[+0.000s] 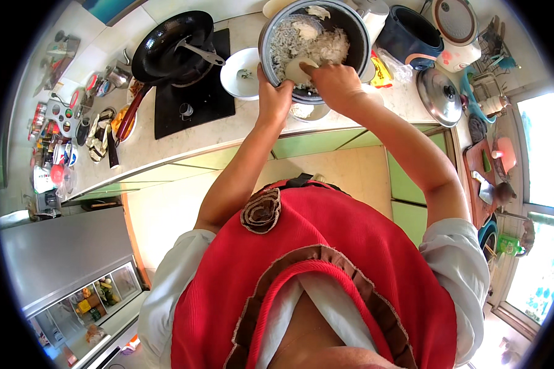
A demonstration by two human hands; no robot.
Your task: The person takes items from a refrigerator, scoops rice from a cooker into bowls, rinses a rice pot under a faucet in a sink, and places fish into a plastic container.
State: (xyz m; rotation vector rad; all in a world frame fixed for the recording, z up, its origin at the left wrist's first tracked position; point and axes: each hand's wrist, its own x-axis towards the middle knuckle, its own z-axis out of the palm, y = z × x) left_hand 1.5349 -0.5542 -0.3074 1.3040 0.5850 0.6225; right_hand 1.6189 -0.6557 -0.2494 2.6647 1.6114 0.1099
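Note:
My left hand (275,98) grips the near left rim of a dark rice cooker inner pot (265,50), which tilts towards me above the counter. Cooked white rice (334,46) clings to its bottom and walls. In my right hand (337,87) is a pale rice paddle (300,69), its blade against the rice near the pot's front side. Partly hidden under the pot stands a bowl (318,114) with rice (301,110) in it. To the left, beside the pot, sits a white bowl (234,69) with a small patterned spot inside.
A black wok (152,50) with a metal spatula (203,53) rests on the black cooktop (180,110). Right of the pot are a dark blue rice cooker body (408,34), a steel lid (438,97) and a yellow packet (381,71). A cleaver (484,190) lies on a cutting board (475,161).

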